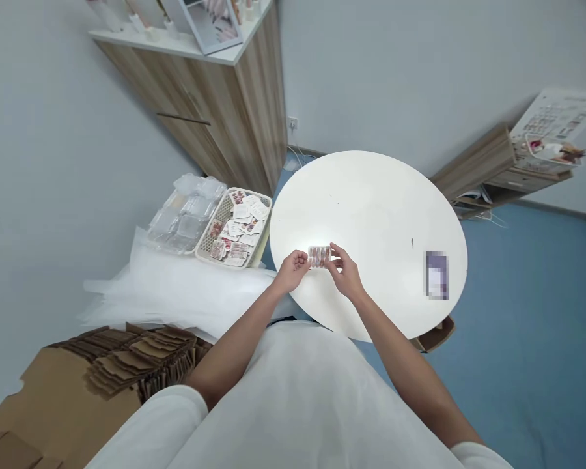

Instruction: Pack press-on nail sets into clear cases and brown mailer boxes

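From afar I see my left hand (293, 271) and right hand (346, 270) pinching a small nail pack (319, 256) between them, table (371, 195) beneath; I judge it light, stiffish, perhaps slippery; best held by its short edges.

I have one small, flat, rectangular pack (319, 256) in sight, its face turned up toward my camera. Slim, elongated pieces in browns and pinks stand side by side across it, too small for me to make out further. My left hand (293, 268) and right hand (344, 268) hold its opposite ends over the pale worktop (366, 202), near its edge.
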